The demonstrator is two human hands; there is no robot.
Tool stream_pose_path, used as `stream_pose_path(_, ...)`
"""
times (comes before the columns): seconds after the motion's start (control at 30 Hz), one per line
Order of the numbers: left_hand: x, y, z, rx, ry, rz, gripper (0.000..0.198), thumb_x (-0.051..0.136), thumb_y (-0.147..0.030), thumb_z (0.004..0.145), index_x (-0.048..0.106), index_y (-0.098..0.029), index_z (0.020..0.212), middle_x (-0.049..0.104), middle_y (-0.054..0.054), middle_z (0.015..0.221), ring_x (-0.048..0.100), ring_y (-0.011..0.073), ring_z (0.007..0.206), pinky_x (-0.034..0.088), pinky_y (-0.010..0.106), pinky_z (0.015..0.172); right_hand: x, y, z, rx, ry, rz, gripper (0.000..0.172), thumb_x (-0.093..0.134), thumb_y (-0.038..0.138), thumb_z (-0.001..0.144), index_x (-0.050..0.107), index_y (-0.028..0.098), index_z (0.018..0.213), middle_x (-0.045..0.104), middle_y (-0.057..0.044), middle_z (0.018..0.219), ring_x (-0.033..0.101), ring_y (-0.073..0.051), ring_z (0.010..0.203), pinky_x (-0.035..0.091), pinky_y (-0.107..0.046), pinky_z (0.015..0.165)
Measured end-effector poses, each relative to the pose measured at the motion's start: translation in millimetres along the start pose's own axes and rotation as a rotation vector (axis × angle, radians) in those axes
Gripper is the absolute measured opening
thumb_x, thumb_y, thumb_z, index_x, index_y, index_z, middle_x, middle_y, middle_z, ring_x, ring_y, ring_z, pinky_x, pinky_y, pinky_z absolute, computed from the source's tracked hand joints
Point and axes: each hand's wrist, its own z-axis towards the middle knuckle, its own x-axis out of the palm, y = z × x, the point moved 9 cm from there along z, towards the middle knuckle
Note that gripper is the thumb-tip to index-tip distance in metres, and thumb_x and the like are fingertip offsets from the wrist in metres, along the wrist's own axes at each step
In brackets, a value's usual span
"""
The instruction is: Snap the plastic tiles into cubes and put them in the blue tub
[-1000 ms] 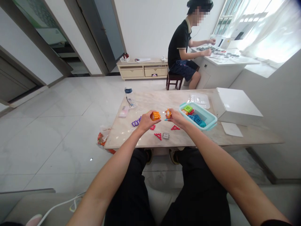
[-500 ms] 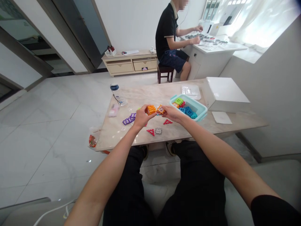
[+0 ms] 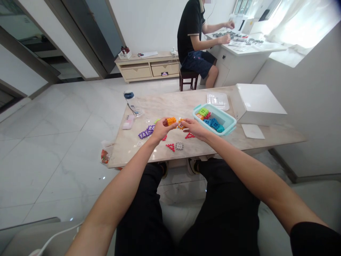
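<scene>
left hand (image 3: 159,131): centre of the frame, raised just above the table; fingers closed around the orange block cluster (image 3: 171,121), pinched at its near side.
right hand (image 3: 193,128): just right of centre, fingers closed on a small orange tile (image 3: 182,124), held close beside the cluster; whether the two pieces touch cannot be told.
block cluster, handling: judged light, rigid moulded plastic with notched edges; not fragile, though press-fit joints may come apart if squeezed across a seam. the flat faces look the best places to hold, thumb opposite fingers.
tile, handling: judged thin, stiff and very light; likely to slip from the fingertips, so best held by its edges.
loose pieces: purple tiles (image 3: 146,133) left of the left hand; red triangles (image 3: 170,146) and a grey square tile (image 3: 179,145) below the hands, lying flat on the table (image 3: 266,137).
bin (image 3: 226,122): teal tray right of centre, holding green, blue and red tiles; near the right hand, not touching it.
white box (image 3: 257,103): right of the bin, lid shut.
other person (image 3: 194,33): upper centre, seated at a separate desk, hands on their own work.
</scene>
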Motion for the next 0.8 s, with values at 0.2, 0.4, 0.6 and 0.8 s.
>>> stream_pose_path(0.2, 9.5, 27.8, -8.3, -0.332, 0.179, -0.228, 0.062, 0.098, -0.061, 0.068, 0.08, -0.016, 0.107, 0.081, 0.013, 0.113, 0.077, 0.025, 0.109, 0.055, 0.035, 0.102, -0.4, 12.8, 0.3, -0.214, 0.124, -0.019, 0.051, 0.086, 0.058, 0.083, 0.073, 0.021, 0.116, 0.074, -0.005, 0.115, 0.066, -0.018, 0.105, 0.054, -0.032, 0.097)
stream_pose_path(0.4, 21.6, 15.4, -24.3, -0.38, 0.366, -0.301, 0.059, 0.094, -0.06, 0.076, 0.08, -0.019, 0.117, 0.08, 0.015, 0.119, 0.077, 0.0269, 0.111, 0.057, 0.037, 0.103, 5.1, 29.5, -7.5, -0.319, 0.117, -0.104, 0.047, 0.085, 0.055, 0.085, 0.074, 0.021, 0.115, 0.075, -0.006, 0.117, 0.068, -0.02, 0.108, 0.056, -0.035, 0.1)
stream_pose_path(0.6, 21.5, 17.4, -23.3, -0.339, 0.366, -0.305, 0.051, 0.092, -0.055, 0.08, 0.079, -0.019, 0.114, 0.08, 0.014, 0.112, 0.077, 0.0256, 0.11, 0.057, 0.037, 0.101, 15.4, 33.4, -11.1, -0.333, 0.045, -0.173, 0.048, 0.078, 0.055, 0.09, 0.075, 0.022, 0.124, 0.075, -0.008, 0.124, 0.069, -0.023, 0.115, 0.058, -0.036, 0.103)
stream_pose_path(0.8, 11.2, 21.0, -14.9, -0.289, 0.279, -0.307, 0.056, 0.093, -0.061, 0.076, 0.078, -0.019, 0.11, 0.081, 0.012, 0.104, 0.077, 0.0276, 0.109, 0.056, 0.038, 0.101, 31.5, 42.3, -14.3, -0.42, 0.003, -0.302, 0.042, 0.063, 0.049, 0.102, 0.073, 0.024, 0.134, 0.073, -0.01, 0.134, 0.068, -0.026, 0.124, 0.058, -0.042, 0.108)
